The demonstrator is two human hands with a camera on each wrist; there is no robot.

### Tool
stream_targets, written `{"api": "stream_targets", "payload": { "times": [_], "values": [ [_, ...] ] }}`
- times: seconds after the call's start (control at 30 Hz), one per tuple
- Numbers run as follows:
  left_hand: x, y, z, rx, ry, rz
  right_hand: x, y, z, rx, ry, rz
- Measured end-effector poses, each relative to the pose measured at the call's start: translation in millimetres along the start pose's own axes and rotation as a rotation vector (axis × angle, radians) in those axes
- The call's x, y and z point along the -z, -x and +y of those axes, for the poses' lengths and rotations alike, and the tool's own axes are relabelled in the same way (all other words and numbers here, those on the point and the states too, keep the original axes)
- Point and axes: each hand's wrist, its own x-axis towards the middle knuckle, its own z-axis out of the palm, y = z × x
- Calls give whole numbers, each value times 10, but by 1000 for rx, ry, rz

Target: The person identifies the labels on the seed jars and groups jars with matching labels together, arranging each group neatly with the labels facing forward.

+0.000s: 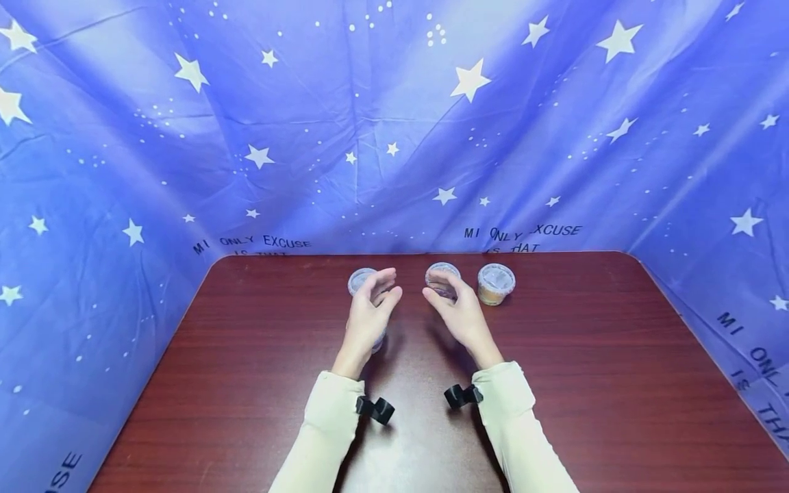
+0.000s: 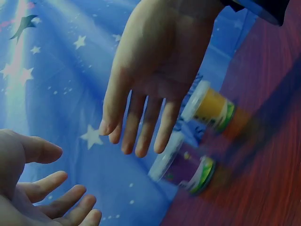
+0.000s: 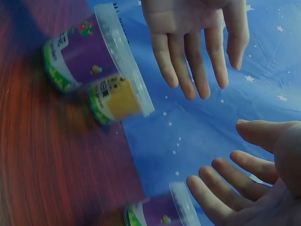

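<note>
My left hand (image 1: 368, 315) and my right hand (image 1: 462, 316) hover over the table, palms facing across a gap, fingers loosely bent and holding nothing. Beyond the left hand stands a lidded tub (image 1: 360, 279); another tub (image 1: 378, 342) is mostly hidden under that hand. From the right wrist, this pair shows as a purple-labelled tub (image 3: 89, 59) and a yellow one (image 3: 123, 100). Behind the right hand's fingers is a purple tub (image 2: 186, 167), partly covered in the head view. To its right stands a yellow tub (image 1: 495, 287). All have whitish clear lids.
The dark red wooden table (image 1: 246, 383) ends at a blue star-patterned cloth (image 1: 345, 123) that hangs behind it and along both sides. Black camera mounts (image 1: 376, 409) sit on both wrists, over pale sleeves (image 1: 511, 404).
</note>
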Motion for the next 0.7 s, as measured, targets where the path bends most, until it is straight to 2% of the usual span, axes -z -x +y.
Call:
{"api": "stream_targets", "payload": {
  "times": [0.3, 0.53, 0.7],
  "values": [
    [-310, -40, -137, 36, 73, -13, 246, 65, 120, -26, 63, 57],
    [-469, -68, -287, 63, 63, 4, 340, 67, 211, -66, 63, 55],
    [-562, -70, -285, 78, 56, 8, 373, 42, 285, -82, 62, 51]
  ]
}}
